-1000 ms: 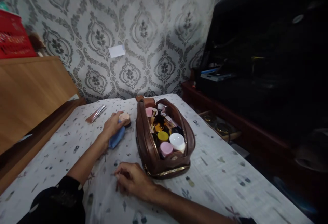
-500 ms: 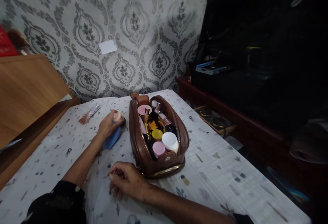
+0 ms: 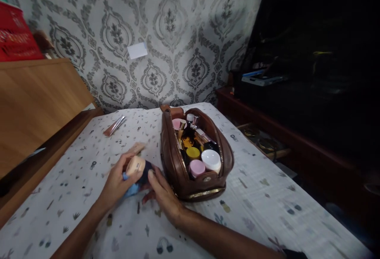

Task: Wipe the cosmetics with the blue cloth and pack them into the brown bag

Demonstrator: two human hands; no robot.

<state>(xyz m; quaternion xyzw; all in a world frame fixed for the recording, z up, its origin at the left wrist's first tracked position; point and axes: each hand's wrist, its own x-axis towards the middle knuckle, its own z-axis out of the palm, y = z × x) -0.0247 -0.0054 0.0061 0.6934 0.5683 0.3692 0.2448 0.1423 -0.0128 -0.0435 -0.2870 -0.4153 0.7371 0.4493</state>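
My left hand (image 3: 118, 180) is closed around a small beige cosmetic bottle (image 3: 137, 165) with a dark end, and a blue cloth (image 3: 130, 188) is bunched under it in the same grip. From the right, my right hand (image 3: 166, 195) has its thumb and fingers at the bottle's dark end; some fingertips are blurred. Just beyond that hand stands an unzipped brown leather cosmetic bag (image 3: 196, 193). Inside it are a white-lidded jar (image 3: 211, 159), a pink-lidded jar (image 3: 197, 168), a yellow-lidded jar (image 3: 192, 153) and several tubes and bottles.
A pinkish tube (image 3: 114, 126) lies on the patterned white cloth (image 3: 252, 211) at the far left. A wooden headboard-like panel (image 3: 38, 93) borders the left, with a red bag (image 3: 19, 33) on top. At right is an open drawer (image 3: 267, 144) beside a dark screen (image 3: 320, 53).
My left hand has brought the bottle and blue cloth nearer to me. My right hand has moved up to meet the bottle's dark end. The view has turned slightly left.
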